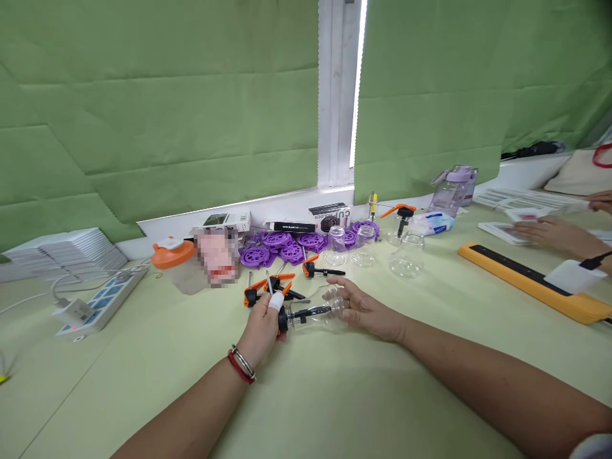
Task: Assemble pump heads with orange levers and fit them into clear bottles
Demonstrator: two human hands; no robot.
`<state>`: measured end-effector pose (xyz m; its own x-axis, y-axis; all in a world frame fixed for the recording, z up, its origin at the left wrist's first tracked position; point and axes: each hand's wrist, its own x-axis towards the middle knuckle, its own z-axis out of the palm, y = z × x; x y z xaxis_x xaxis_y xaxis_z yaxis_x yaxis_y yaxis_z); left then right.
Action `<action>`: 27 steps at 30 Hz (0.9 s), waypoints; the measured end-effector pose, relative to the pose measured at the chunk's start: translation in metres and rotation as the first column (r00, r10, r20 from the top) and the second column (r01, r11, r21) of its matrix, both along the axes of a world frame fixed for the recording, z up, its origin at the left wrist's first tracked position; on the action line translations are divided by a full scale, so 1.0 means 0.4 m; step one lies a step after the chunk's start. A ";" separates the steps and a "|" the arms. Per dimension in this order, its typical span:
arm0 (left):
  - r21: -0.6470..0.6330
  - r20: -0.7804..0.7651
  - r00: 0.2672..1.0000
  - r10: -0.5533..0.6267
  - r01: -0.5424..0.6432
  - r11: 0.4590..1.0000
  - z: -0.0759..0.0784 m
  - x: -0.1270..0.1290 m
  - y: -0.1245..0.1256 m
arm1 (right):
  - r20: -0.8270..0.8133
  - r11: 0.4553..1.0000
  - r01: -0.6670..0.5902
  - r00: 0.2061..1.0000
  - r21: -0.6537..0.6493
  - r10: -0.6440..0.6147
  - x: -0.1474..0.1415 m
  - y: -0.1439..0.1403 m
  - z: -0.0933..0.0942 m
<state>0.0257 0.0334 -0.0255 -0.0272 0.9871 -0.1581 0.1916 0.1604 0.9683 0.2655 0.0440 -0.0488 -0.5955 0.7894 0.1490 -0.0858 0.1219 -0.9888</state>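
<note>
A clear plastic bottle point(321, 311) lies on its side on the pale green table point(335, 395). My right hand point(366, 310) wraps its body. My left hand point(262, 328), with a white bandage on one finger, grips the black pump head point(284, 318) at the bottle's neck. Just beyond my left hand lie several black and orange pump heads point(268, 287). Three upright clear bottles point(364, 245) stand further back.
Purple round plastic parts point(282, 245) and small boxes sit by the window sill. An orange-lidded container point(173, 258) and a power strip point(102, 299) are at left. Another person's hands point(557, 233) work at right beside a long orange and black bar point(530, 280).
</note>
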 end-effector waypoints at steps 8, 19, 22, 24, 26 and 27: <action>-0.015 -0.002 1.000 0.021 -0.021 1.000 -0.002 0.006 -0.002 | 0.143 0.989 0.151 0.978 0.001 -0.150 0.000 0.007 -0.017; -0.076 -0.010 0.999 0.046 -0.046 0.996 0.004 0.010 -0.004 | 0.068 0.985 0.148 0.988 -0.093 -0.142 -0.007 0.020 -0.032; -0.073 -0.007 0.999 0.043 -0.044 0.996 0.008 0.013 -0.006 | 0.082 0.980 0.183 0.981 -0.081 -0.176 -0.009 0.023 -0.037; -0.082 -0.005 0.999 0.048 -0.048 0.995 0.005 0.010 -0.002 | 0.050 0.987 0.144 0.989 -0.071 -0.141 -0.006 0.023 -0.036; -0.091 0.006 0.999 0.051 -0.051 0.995 0.000 0.005 0.004 | -0.005 0.994 0.069 0.998 -0.079 -0.070 -0.002 0.021 -0.031; -0.093 0.014 0.998 0.054 -0.053 0.994 -0.002 0.002 0.007 | -0.038 0.995 0.044 0.998 -0.087 -0.047 0.001 0.020 -0.028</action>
